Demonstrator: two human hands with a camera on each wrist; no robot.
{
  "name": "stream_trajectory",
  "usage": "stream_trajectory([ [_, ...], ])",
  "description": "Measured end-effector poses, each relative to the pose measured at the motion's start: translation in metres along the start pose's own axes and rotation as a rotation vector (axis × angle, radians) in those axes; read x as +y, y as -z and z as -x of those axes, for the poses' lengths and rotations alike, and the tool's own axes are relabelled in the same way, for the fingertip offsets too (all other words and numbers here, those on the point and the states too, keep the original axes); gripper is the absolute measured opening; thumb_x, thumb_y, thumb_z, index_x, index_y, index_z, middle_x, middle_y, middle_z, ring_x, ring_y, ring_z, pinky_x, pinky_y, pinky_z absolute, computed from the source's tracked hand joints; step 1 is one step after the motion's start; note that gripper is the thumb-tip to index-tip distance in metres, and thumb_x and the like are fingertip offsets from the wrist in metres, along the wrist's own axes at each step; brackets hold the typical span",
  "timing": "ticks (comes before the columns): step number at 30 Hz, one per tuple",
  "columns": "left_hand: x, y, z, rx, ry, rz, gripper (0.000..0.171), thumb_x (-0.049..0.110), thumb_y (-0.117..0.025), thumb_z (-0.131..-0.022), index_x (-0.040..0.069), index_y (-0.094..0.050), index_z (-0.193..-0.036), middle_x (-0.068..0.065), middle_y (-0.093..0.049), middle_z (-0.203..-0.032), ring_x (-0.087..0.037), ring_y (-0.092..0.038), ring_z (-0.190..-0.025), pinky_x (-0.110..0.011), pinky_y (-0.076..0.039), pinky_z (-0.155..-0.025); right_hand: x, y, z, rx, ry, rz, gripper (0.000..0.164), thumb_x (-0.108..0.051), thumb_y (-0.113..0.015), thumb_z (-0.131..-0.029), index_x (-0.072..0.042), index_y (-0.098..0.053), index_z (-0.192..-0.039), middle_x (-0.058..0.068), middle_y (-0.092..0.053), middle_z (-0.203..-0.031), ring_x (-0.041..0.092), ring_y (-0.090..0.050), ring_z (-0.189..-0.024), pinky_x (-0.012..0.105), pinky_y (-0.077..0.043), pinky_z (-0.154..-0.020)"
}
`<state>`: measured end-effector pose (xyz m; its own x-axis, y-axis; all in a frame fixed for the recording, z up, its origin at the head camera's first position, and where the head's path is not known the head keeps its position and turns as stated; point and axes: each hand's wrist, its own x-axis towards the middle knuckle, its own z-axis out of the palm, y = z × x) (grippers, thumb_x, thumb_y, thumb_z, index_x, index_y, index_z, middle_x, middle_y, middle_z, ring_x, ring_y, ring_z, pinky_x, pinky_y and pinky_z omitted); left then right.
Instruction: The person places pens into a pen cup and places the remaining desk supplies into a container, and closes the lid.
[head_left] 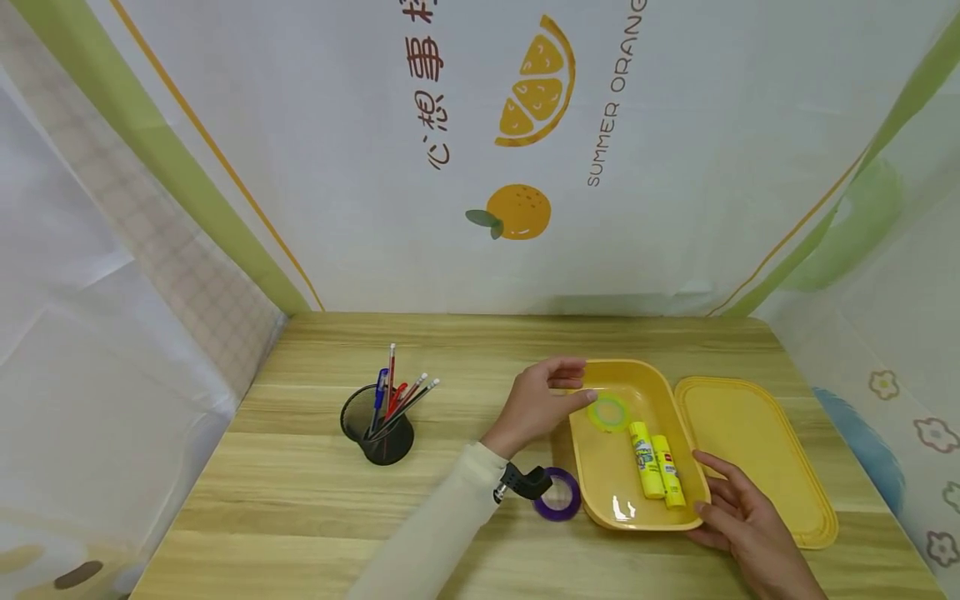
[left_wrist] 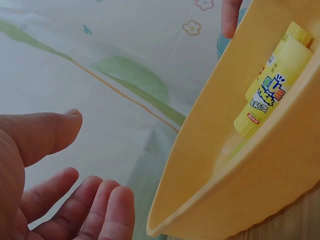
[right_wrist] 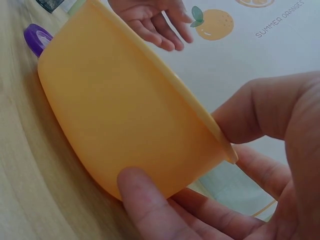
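A yellow plastic box (head_left: 611, 492) sits on the right side of the table. Two glue sticks (head_left: 657, 467) and a yellow-green tape roll (head_left: 608, 412) lie inside it. My right hand (head_left: 750, 529) grips the box's near right corner; in the right wrist view its thumb is at the rim and a finger (right_wrist: 142, 200) presses the outer wall. My left hand (head_left: 536, 400) hovers at the far left rim, fingers loosely bent and holding nothing. In the left wrist view, that hand (left_wrist: 75, 185) is apart from the box wall.
A yellow lid (head_left: 750, 450) lies right of the box. Close to its left side is a purple tape roll (head_left: 558, 508), partly behind the left wrist's camera strap. A black mesh pen holder (head_left: 386, 446) with pens and pencils stands at left. A printed curtain (head_left: 480, 275) hangs behind the table.
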<state>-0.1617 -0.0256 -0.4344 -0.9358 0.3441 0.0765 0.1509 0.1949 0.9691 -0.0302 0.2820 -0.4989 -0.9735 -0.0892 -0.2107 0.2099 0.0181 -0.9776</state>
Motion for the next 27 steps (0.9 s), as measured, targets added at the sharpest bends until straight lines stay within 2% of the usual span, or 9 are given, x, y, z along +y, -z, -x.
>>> stream_trajectory([
  [8, -0.008, 0.01, 0.018, 0.011, 0.011, 0.08, 0.048, 0.028, -0.082, -0.095, 0.017, -0.067, -0.139, -0.013, -0.07, -0.133, -0.016, -0.071, -0.112, -0.025, -0.062, -0.088, 0.002, 0.001, 0.0, -0.012, 0.008, -0.014, 0.063, -0.003, -0.058, -0.107, -0.019, -0.033, -0.163, -0.011, -0.07, -0.123, 0.013, -0.073, -0.107, 0.043, -0.066, -0.079],
  [13, -0.014, 0.017, 0.029, 0.001, 0.022, 0.072, 0.048, 0.027, -0.081, -0.096, 0.01, -0.065, -0.138, -0.01, -0.07, -0.13, -0.018, -0.07, -0.112, -0.024, -0.061, -0.09, 0.002, 0.001, -0.002, -0.013, 0.003, -0.012, 0.063, -0.003, -0.058, -0.107, -0.02, -0.033, -0.163, -0.011, -0.069, -0.124, 0.012, -0.073, -0.107, 0.043, -0.066, -0.08],
  [17, -0.022, 0.023, 0.036, -0.01, 0.032, 0.069, 0.045, 0.023, -0.081, -0.095, 0.011, -0.066, -0.136, -0.012, -0.07, -0.131, -0.023, -0.07, -0.115, -0.025, -0.06, -0.093, 0.001, 0.0, -0.003, -0.016, 0.008, -0.006, 0.063, -0.004, -0.058, -0.108, -0.019, -0.032, -0.163, -0.011, -0.069, -0.124, 0.013, -0.073, -0.107, 0.043, -0.066, -0.08],
  [23, -0.036, 0.024, 0.047, -0.082, 0.063, 0.046, 0.048, 0.018, -0.083, -0.093, 0.01, -0.065, -0.136, -0.018, -0.067, -0.136, -0.036, -0.066, -0.124, -0.025, -0.058, -0.095, -0.002, -0.001, -0.003, 0.027, -0.045, 0.037, 0.066, -0.005, -0.062, -0.106, -0.019, -0.033, -0.163, -0.01, -0.067, -0.123, 0.012, -0.072, -0.106, 0.043, -0.066, -0.08],
  [27, -0.044, 0.019, 0.051, -0.128, 0.088, -0.026, 0.051, 0.013, -0.085, -0.09, 0.005, -0.064, -0.136, -0.017, -0.069, -0.131, -0.032, -0.066, -0.121, -0.025, -0.059, -0.094, -0.003, -0.001, -0.002, 0.04, -0.072, 0.051, 0.068, -0.004, -0.063, -0.104, -0.018, -0.033, -0.163, -0.008, -0.066, -0.123, 0.012, -0.071, -0.106, 0.043, -0.066, -0.081],
])
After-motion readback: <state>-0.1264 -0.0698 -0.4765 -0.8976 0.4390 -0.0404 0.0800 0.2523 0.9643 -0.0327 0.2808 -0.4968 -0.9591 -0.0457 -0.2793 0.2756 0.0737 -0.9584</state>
